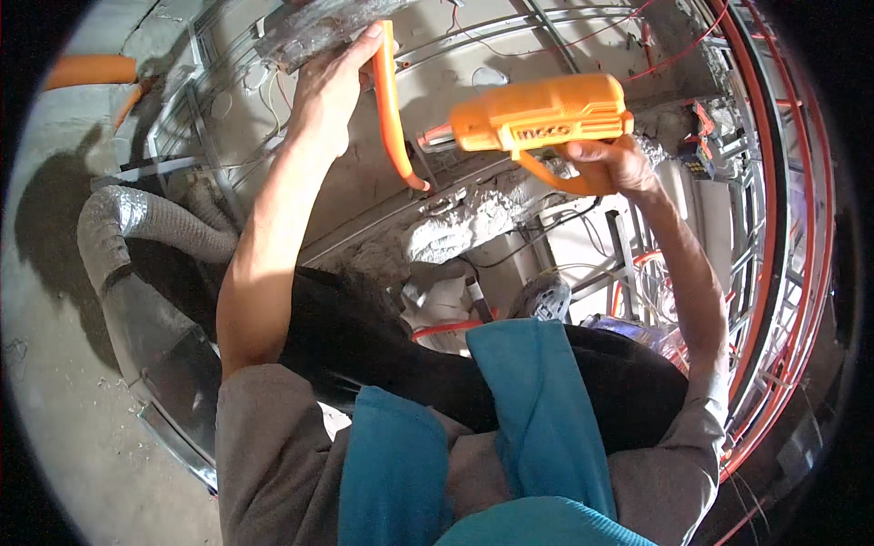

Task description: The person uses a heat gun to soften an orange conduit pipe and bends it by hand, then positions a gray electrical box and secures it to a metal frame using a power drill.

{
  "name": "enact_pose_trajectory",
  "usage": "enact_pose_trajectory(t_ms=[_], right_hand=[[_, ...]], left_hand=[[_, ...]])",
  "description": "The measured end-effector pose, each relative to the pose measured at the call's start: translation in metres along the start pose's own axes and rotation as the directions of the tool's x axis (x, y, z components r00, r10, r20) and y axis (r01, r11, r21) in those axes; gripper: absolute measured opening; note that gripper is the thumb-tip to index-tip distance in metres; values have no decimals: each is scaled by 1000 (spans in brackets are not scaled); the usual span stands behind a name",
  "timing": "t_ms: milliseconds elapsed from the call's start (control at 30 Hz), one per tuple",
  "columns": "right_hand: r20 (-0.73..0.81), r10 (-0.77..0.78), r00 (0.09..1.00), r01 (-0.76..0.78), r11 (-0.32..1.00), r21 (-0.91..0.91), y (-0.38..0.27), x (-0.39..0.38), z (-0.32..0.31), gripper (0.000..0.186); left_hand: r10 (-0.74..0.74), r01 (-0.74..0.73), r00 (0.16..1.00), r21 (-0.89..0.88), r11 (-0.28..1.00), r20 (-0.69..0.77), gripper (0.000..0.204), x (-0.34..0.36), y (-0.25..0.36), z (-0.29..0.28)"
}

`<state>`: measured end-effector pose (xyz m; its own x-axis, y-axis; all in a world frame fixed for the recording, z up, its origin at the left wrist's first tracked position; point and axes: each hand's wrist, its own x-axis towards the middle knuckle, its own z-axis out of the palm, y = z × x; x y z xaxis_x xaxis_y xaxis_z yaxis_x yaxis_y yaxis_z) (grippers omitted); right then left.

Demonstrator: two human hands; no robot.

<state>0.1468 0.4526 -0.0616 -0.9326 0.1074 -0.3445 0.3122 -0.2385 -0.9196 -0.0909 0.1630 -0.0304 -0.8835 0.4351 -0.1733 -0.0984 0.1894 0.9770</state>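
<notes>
Bent orange pipe point(390, 114) in left fingers point(371, 36), orange heat gun point(546, 111) in right fingers point(592, 153), nozzle point(438, 138) near pipe

It's a building site, clearly unfinished inside: bare metal framing point(198, 123) at the far left, red lines point(763, 127) sweeping down the right! And there, on the left, silvery flexible duct point(177, 223) curves past rough grey surfaces point(55, 364).

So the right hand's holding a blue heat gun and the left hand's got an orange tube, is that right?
Not quite: the heat gun is orange, not blue, as the head view shows. The right hand does hold it, and the left hand has an orange tube.
</notes>
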Motion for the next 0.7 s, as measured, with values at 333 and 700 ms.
enact_pose_trajectory(t_ms=[333,700], right_hand=[[93,100,991,-91,991,-96,14,-2,-1,45],[30,57,998,-59,996,65,3,0,-4,43]], left_hand=[[5,-4,999,-21,1000,49,45,6,-12,-15],[-191,180,981,-194,964,-43,26,-9,10,-6]])
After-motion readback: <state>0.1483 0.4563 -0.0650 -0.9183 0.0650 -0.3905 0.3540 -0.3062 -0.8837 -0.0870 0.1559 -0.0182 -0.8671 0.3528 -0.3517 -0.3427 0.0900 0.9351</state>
